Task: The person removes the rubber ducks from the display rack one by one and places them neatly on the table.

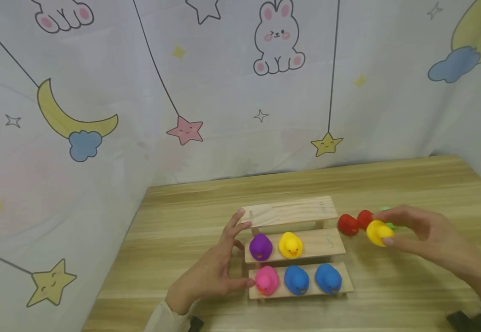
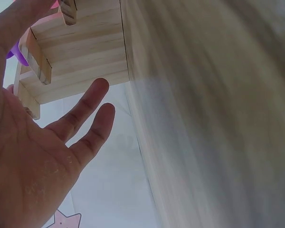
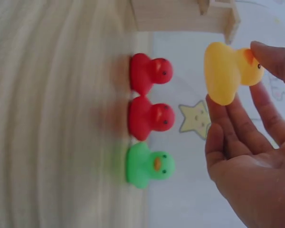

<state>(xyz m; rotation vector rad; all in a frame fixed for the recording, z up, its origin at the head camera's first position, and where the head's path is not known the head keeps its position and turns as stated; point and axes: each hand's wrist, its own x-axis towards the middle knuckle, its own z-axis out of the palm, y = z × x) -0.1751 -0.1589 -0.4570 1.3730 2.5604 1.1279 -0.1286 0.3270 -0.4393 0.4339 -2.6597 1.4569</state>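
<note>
Between thumb and fingers my right hand (image 1: 427,235) pinches a yellow rubber duck (image 1: 378,233), held above the table; the right wrist view shows the thumb at its beak. Two red ducks (image 3: 151,73) and a green duck (image 3: 149,165) stand in a row beside this hand. My left hand (image 1: 215,263) spreads along the left end of a three-step wooden rack (image 1: 288,211), its thumb at the bottom step and fingertips at the top one. On the middle step sit a purple duck (image 1: 261,247) and a yellow duck; the bottom step bears a pink duck (image 1: 267,280) and two blue ducks.
The rack stands on a wood-grain table (image 1: 174,216). Behind and to the left hangs a white curtain (image 1: 232,92) printed with rabbits, moons and stars, meeting the table's back edge.
</note>
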